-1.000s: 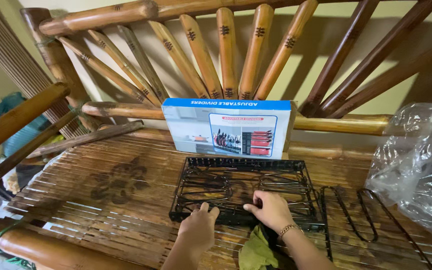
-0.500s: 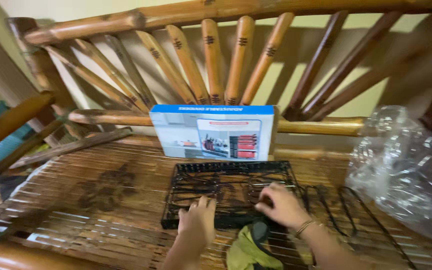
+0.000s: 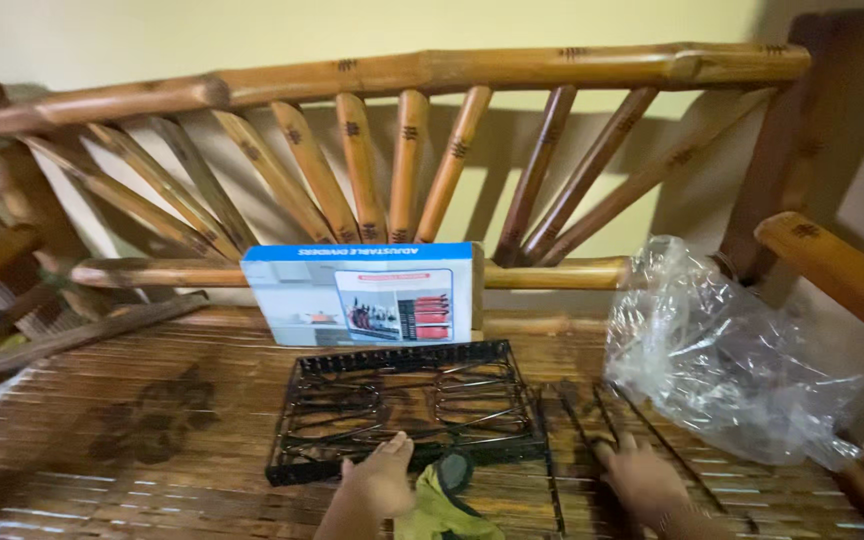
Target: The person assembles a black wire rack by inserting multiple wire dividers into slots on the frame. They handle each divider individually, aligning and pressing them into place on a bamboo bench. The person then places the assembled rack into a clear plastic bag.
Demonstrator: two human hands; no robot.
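A black metal wire rack base (image 3: pixel 407 410) lies flat on the bamboo bench seat (image 3: pixel 152 420). My left hand (image 3: pixel 380 480) rests on the rack's front edge with its fingers spread flat, gripping nothing. My right hand (image 3: pixel 640 478), blurred, lies with fingers apart on loose black wire dividers (image 3: pixel 592 415) just right of the rack. A yellow-green cloth (image 3: pixel 434 512) sits between my hands at the front. Behind the rack, a blue and white cardboard box (image 3: pixel 362 295) leans upright against the backrest.
A crumpled clear plastic bag (image 3: pixel 727 360) fills the right end of the seat beside the wooden armrest (image 3: pixel 832 265). The bench's fanned bamboo backrest (image 3: pixel 402 160) rises behind, and a dark pattern (image 3: pixel 152 425) marks the seat's left part.
My right hand has left the rack and moved right onto the loose wire dividers. My left hand stays at the rack's front edge. The view has swung right, showing more of the plastic bag.
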